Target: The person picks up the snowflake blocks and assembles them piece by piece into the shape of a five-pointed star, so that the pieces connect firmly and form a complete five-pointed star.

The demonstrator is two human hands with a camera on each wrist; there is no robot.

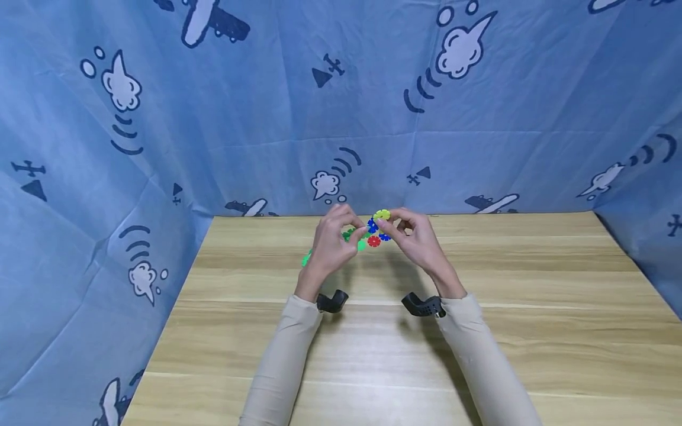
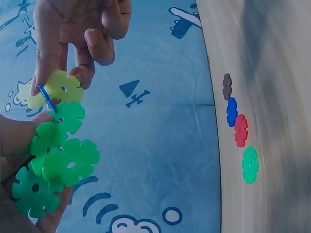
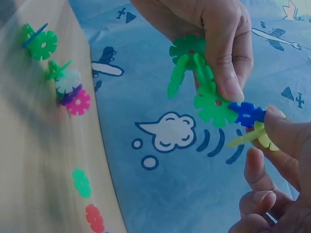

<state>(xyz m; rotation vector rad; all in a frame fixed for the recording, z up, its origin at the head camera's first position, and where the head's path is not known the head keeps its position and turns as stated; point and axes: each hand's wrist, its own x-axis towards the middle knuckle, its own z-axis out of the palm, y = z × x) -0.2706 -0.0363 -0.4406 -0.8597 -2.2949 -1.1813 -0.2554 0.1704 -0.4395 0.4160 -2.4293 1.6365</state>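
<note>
My left hand pinches a cluster of interlocked green snowflake discs, several of them slotted together at angles. From the cluster's end a blue disc bridges over to yellow snowflake discs. My right hand pinches the yellow and blue end between thumb and index finger, its other fingers loosely bent. Both hands hold the joined piece up above the far part of the table, fingertips close together. In the head view the left hand hides much of the green cluster.
Loose discs lie in a row near the table's back edge: green, red, blue and brown. Farther left sit joined groups, one green and blue, one with a pink disc. A blue patterned curtain hangs behind.
</note>
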